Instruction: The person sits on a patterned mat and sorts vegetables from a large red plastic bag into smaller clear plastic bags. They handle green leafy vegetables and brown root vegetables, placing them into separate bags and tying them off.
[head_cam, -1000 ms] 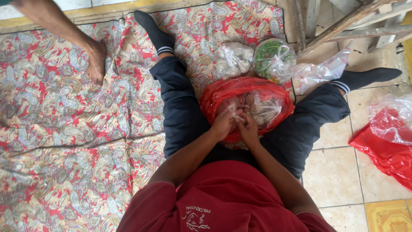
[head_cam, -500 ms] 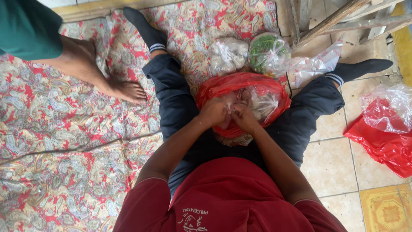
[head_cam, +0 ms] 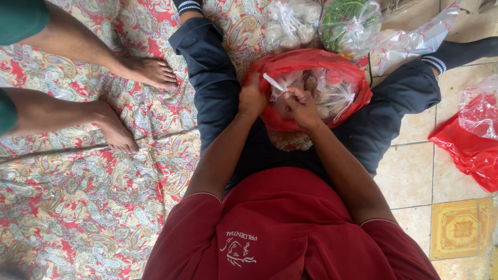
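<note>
Between the seated person's spread legs sits a red bag point(head_cam: 311, 88), mouth up; the left hand point(head_cam: 252, 97) is closed on its near left rim; the right hand point(head_cam: 302, 106) pinches a clear inner bag point(head_cam: 290, 85) just inside, its twisted neck pointing up-left toward the left hand; other bags point(head_cam: 293, 23) lie beyond; someone's bare feet point(head_cam: 148, 71) rest on the mat point(head_cam: 78, 207).

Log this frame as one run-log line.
left hand: grips red bag rim | right hand: pinches clear inner bag | nearby: bag of greens, another person's bare feet
</note>
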